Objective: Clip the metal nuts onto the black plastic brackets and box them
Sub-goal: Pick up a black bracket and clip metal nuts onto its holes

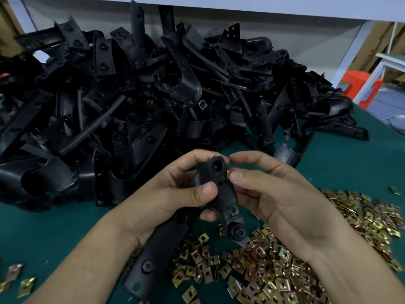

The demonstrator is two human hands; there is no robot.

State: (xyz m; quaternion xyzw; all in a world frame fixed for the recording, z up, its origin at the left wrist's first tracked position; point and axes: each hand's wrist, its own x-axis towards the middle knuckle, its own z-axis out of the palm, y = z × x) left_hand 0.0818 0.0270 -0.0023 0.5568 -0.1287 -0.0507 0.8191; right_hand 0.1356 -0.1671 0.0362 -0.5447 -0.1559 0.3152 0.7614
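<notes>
The left hand (175, 194) has its grip closed round a black bracket (225, 194) above the loose nuts (274, 273) on the tabletop (350, 163), while the right hand (276, 194) pinches a metal nut (228, 173) at the bracket's right edge, where a skewed push could well make it slip free.

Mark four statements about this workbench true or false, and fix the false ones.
1. The left hand grips a black bracket. True.
2. The right hand holds nothing. False: its thumb and fingers pinch a metal nut against the edge of the bracket.
3. The loose nuts are kept in a box. False: they lie scattered on the green table; no box is in view.
4. A pile of brackets lies on the table beyond both hands. True.
</notes>
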